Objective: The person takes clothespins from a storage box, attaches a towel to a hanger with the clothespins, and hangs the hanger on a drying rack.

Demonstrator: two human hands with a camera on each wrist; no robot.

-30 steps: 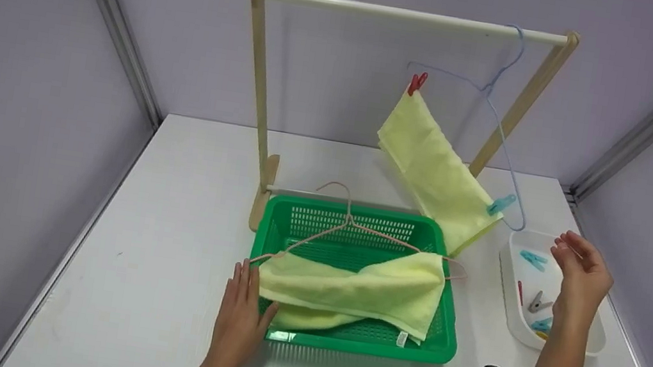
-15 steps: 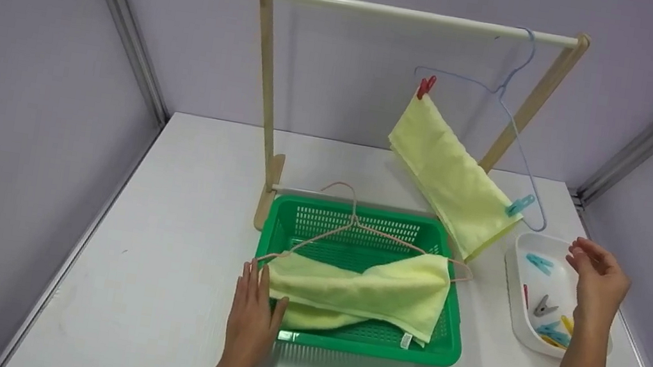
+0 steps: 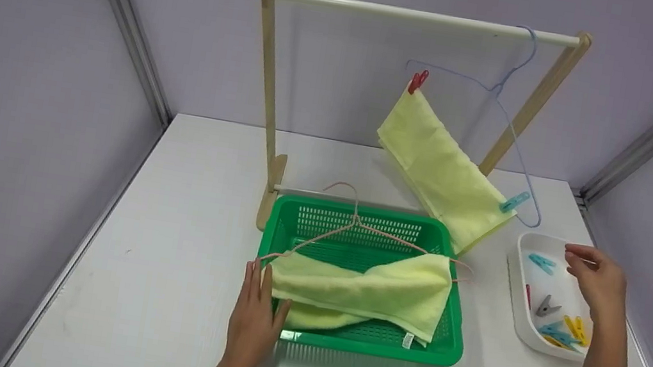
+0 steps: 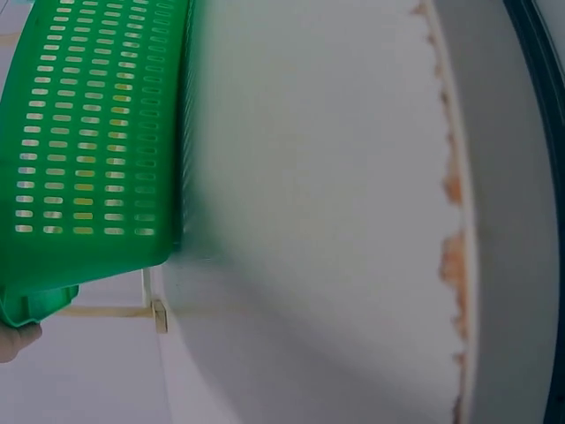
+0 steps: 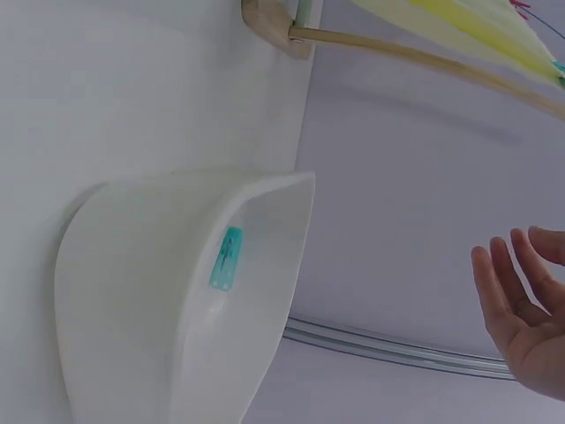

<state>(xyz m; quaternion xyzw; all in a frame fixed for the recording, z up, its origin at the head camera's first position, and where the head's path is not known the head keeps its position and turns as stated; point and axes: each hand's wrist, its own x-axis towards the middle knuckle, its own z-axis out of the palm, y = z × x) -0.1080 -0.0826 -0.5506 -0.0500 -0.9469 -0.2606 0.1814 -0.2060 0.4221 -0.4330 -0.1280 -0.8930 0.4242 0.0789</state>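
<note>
My left hand [image 3: 256, 319] rests with straight fingers on the left rim of the green basket [image 3: 366, 347], beside a yellow towel [image 3: 350, 287] draped across it. A pink hanger [image 3: 318, 236] lies over the basket, one end by my left fingertips. Above the white tray [image 3: 515, 283], my right hand [image 3: 600, 283] is raised, holding nothing; in the right wrist view its fingers [image 5: 503, 274] are loosely bent. Another yellow towel [image 3: 440, 161] hangs slanted, with a red clothespin [image 3: 417, 82] at its upper corner and a blue clothespin [image 3: 514, 202] at its lower one.
A blue hanger [image 3: 517, 141] hooks over the white rail [image 3: 416, 14] of a wooden-legged rack at the back. Inside the tray lie several clothespins, among them a grey one [image 3: 548, 305] and a yellow one [image 3: 578, 330]. Pale walls enclose the table.
The hanging towel and blue hanger swing right, then back left. My right hand has shifted a little to the right, uncovering a yellow clothespin in the tray. My left hand stays at the basket rim.
</note>
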